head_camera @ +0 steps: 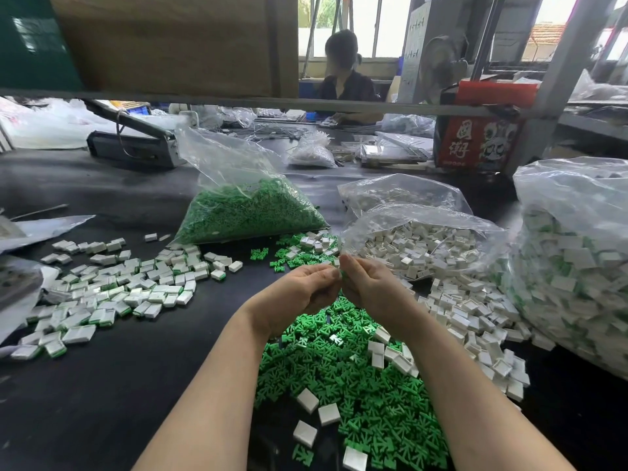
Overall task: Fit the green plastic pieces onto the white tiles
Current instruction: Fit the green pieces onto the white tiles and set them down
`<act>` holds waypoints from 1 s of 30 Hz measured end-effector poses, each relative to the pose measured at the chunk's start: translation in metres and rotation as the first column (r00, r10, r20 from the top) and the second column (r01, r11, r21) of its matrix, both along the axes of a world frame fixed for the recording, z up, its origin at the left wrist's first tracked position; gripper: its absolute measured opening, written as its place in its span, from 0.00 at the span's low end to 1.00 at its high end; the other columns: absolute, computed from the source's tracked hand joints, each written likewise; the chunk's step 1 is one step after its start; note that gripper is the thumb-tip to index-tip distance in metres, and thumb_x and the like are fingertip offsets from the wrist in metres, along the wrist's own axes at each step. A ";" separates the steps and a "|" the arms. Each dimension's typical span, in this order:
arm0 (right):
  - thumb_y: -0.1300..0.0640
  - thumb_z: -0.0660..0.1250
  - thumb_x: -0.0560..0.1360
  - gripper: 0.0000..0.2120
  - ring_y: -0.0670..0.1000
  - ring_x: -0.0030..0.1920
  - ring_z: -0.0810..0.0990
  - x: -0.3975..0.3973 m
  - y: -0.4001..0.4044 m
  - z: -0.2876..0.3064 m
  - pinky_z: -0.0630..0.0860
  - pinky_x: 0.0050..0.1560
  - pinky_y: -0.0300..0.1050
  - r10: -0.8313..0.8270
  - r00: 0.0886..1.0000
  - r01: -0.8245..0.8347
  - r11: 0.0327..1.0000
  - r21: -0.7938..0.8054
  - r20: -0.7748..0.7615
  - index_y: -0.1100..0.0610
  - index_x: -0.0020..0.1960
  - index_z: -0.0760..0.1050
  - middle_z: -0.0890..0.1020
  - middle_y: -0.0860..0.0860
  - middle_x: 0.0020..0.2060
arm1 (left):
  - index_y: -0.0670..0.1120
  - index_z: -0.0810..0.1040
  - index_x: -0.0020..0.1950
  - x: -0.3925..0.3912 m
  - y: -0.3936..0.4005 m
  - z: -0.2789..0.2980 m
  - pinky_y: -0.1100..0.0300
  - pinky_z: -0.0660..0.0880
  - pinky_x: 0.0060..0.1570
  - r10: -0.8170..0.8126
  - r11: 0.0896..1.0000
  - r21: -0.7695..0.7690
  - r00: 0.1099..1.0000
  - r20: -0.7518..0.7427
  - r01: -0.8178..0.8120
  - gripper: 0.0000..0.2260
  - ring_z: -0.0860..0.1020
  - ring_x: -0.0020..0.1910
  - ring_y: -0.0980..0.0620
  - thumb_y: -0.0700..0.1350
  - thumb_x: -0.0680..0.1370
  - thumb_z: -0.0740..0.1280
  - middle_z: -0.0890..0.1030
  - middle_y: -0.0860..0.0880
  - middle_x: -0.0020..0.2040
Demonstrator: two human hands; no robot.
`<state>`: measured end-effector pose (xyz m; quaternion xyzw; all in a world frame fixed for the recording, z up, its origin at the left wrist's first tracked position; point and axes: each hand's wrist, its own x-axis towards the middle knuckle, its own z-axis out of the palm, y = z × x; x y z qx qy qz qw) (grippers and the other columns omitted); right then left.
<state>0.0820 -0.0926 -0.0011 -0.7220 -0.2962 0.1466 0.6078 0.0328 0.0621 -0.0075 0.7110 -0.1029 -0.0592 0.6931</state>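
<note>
So the action was dead centre of the frame; the left hand (306,287) and right hand (368,283) met fingertip to fingertip, both curled and pinching around a small green plastic piece (343,274) that just peeked out between them; a small white square tile (336,262) seemed to sit at the same pinch, though which hand held which part I couldn't tell.

Just below the hands lay the loose heap of green branch-shaped plastic pieces (346,379) with stray white tiles on it; right of that, a spill of unfitted white tiles (475,321); lower left, the spread of finished white-and-green tiles (112,294) on the black table top (102,402).

What could've gone wrong, my guess: the piece was tiny and mostly hidden by fingers, so pressing it in crooked could jam or snap a prong; a slip could've dropped it back in the heap.

Counts: two hands; one clear bag of green pieces (248,212) at upper centre; two clear bags of white tiles (421,239) at centre right; one big clear bag of finished tiles (574,260) at the right edge; loose pieces were far too many to count; one other person (343,76) sat at the top centre.
</note>
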 end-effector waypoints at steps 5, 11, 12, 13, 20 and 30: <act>0.53 0.54 0.84 0.19 0.45 0.27 0.61 0.001 -0.002 0.000 0.61 0.28 0.36 0.012 1.000 -0.012 1.000 -0.010 0.001 0.68 0.48 0.72 0.64 0.48 0.27 | 0.49 0.72 0.42 0.001 0.001 -0.001 0.67 0.59 0.28 -0.019 1.000 0.020 1.000 -0.004 0.019 0.09 0.61 0.28 0.59 0.51 0.79 0.60 0.67 0.54 0.32; 0.52 0.55 0.84 0.21 0.44 0.27 0.61 0.003 -0.004 -0.002 0.60 0.28 0.36 0.032 0.999 -0.033 0.999 -0.027 -0.011 0.72 0.47 0.70 0.64 0.48 0.27 | 0.44 0.71 0.50 0.001 0.004 0.001 0.66 0.59 0.29 -0.024 0.996 0.089 0.999 -0.025 0.026 0.12 0.61 0.30 0.58 0.53 0.78 0.61 0.66 0.52 0.34; 0.52 0.55 0.84 0.20 0.44 0.27 0.61 0.003 -0.004 -0.002 0.60 0.28 0.37 0.042 0.999 -0.043 0.999 -0.027 -0.017 0.69 0.45 0.70 0.64 0.47 0.27 | 0.45 0.71 0.49 0.000 0.004 0.002 0.66 0.59 0.29 -0.020 0.995 0.098 0.999 -0.025 0.023 0.12 0.61 0.30 0.58 0.53 0.78 0.61 0.66 0.52 0.34; 0.52 0.55 0.84 0.18 0.45 0.28 0.60 0.003 -0.003 -0.002 0.60 0.29 0.38 0.046 0.999 -0.046 0.999 -0.029 -0.016 0.65 0.44 0.69 0.64 0.46 0.27 | 0.46 0.71 0.46 0.000 0.005 0.002 0.66 0.59 0.29 -0.018 0.995 0.101 1.000 -0.020 0.020 0.10 0.60 0.29 0.58 0.53 0.78 0.61 0.66 0.52 0.34; 0.41 0.54 0.77 0.21 0.47 0.27 0.63 -0.002 0.008 0.006 0.61 0.30 0.45 -0.142 0.978 0.139 0.990 0.026 0.150 0.54 0.32 0.65 0.66 0.47 0.25 | 0.49 0.67 0.37 0.002 -0.001 0.004 0.69 0.59 0.26 0.074 0.997 -0.011 0.997 -0.002 -0.074 0.15 0.58 0.28 0.57 0.46 0.84 0.56 0.63 0.54 0.30; 0.55 0.57 0.83 0.20 0.45 0.27 0.62 0.000 0.004 0.004 0.60 0.30 0.42 -0.156 0.969 0.150 0.988 0.045 0.192 0.53 0.32 0.65 0.65 0.46 0.26 | 0.49 0.68 0.38 0.001 0.000 0.004 0.69 0.61 0.27 0.080 0.996 0.035 0.997 0.018 -0.081 0.15 0.58 0.29 0.56 0.47 0.84 0.56 0.63 0.52 0.31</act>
